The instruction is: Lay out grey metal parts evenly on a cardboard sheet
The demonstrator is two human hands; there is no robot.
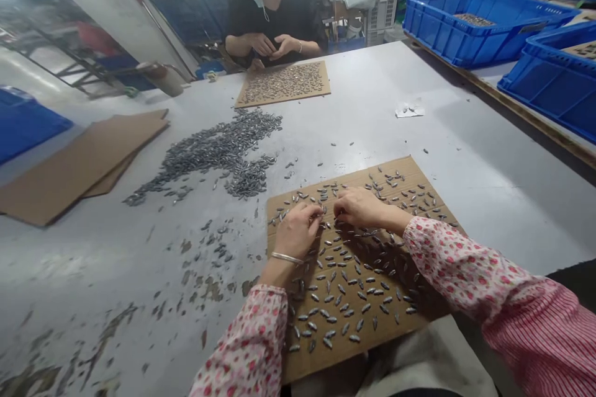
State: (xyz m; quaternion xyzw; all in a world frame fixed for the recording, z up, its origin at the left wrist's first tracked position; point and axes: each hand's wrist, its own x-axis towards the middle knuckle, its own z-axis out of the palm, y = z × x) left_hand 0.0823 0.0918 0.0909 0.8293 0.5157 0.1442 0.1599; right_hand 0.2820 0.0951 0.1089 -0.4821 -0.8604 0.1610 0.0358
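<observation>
A brown cardboard sheet (321,347) lies before me, partly over the table's near edge. Small grey metal pieces (344,254), pointed at the ends, are spread across it. Over the sheet's upper left part is my left hand (298,229), a bangle at its wrist, with thumb and fingers pinched together. Close to its right, my right hand (356,206) has its fingers curled down at the sheet. Whatever either hand holds is too small or hidden to make out. Both forearms wear flowered sleeves.
A heap of the same grey pieces (209,152) lies left of centre. Bare cardboard sheets (84,164) are stacked at the left. Across the table, a person sits behind another filled cardboard sheet (284,84). Blue crates (470,37) stand along the right; a white scrap (410,108) lies nearby.
</observation>
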